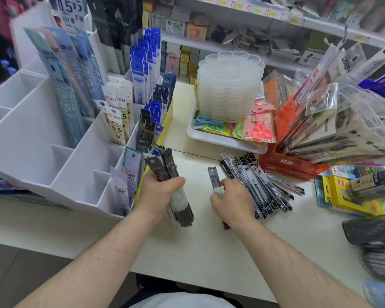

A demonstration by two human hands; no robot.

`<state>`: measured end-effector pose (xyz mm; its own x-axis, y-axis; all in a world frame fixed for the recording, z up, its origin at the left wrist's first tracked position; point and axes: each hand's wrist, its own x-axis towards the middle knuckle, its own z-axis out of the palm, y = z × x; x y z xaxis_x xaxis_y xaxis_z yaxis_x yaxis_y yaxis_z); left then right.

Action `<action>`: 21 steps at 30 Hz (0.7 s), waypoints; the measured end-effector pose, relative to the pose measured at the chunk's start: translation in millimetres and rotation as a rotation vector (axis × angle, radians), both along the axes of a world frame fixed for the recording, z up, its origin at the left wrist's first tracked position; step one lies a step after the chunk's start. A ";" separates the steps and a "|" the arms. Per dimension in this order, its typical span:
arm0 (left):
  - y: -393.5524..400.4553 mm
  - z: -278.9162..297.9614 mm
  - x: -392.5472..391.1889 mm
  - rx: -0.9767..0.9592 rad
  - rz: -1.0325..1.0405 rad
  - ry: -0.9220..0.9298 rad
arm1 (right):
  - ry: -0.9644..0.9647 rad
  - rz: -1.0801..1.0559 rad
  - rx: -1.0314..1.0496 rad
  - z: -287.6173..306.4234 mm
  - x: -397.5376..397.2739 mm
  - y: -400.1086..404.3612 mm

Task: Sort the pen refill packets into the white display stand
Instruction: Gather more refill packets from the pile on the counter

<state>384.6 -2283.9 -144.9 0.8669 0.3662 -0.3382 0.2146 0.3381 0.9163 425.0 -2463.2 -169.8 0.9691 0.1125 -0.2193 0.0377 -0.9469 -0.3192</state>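
Left hand [159, 192] clenched in a grip around a bundle of dark refill packets [173, 187], held upright beside the white display stand [31, 138], right hand [232, 202] pinching one packet [214, 178] lifted from the pile [258, 187] on the counter [209, 247], both forearms extended forward.

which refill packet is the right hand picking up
The single grey packet pinched by the right hand, apart from the fanned pile beside it.

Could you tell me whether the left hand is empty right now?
No, the left hand grips a bundle of dark refill packets beside the white display stand.
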 end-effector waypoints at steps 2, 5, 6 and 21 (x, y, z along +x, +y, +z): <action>-2.8 8.7 1.7 -0.123 -0.006 0.031 | 0.127 -0.016 -0.140 0.1 3.3 -2.2; -5.8 19.7 5.5 -0.263 -0.010 0.101 | 0.170 0.013 -0.204 -0.2 0.1 6.8; -5.8 21.8 6.9 -0.305 0.000 0.133 | 0.190 0.020 -0.184 -1.0 -2.1 9.4; -6.4 42.4 12.8 -0.260 -0.044 0.311 | 0.643 -0.335 1.156 94.3 -17.5 11.2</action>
<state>397.5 -2290.3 -102.4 0.7220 0.1989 -0.6627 0.4871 0.5341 0.6910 407.4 -2452.0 -75.5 0.7493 0.3198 -0.5799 -0.5935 -0.0639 -0.8023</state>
